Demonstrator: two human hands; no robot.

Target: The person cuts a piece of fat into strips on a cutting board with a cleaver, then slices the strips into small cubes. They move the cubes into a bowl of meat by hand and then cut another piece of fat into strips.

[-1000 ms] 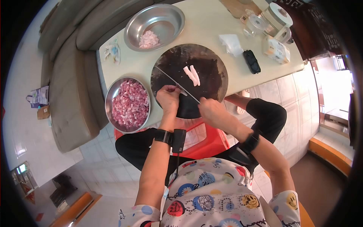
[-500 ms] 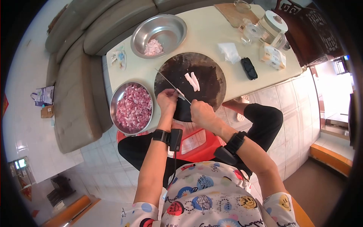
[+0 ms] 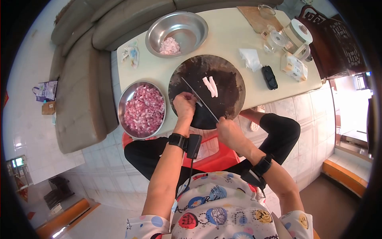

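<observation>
On the round dark chopping board [image 3: 234, 79], my right hand [image 3: 230, 132] is closed around the handle of a knife [image 3: 202, 101]. Its blade, seen nearly edge-on, slants up and left across the board. My left hand [image 3: 185, 106] lies at the board's left front, fingers pinched on a small strip of pale pork fat [image 3: 199, 103] beside the blade. The fingers partly cover this strip. Two longer strips of pale fat [image 3: 210, 87] rest side by side near the middle of the board, apart from both hands.
Left of the board stands a steel bowl of diced pink meat [image 3: 144, 109]. Behind it, a wider steel basin [image 3: 195, 34] holds a small pale heap. A black case [image 3: 269, 77], tissue pack [image 3: 294, 67] and glass pitcher [image 3: 296, 36] stand at the right. A red stool [image 3: 207, 155] is below.
The view has shifted slightly, moving the board rightward. Relative to the board, the knife and my right hand have moved right and a little toward me. My left hand keeps its pinch.
</observation>
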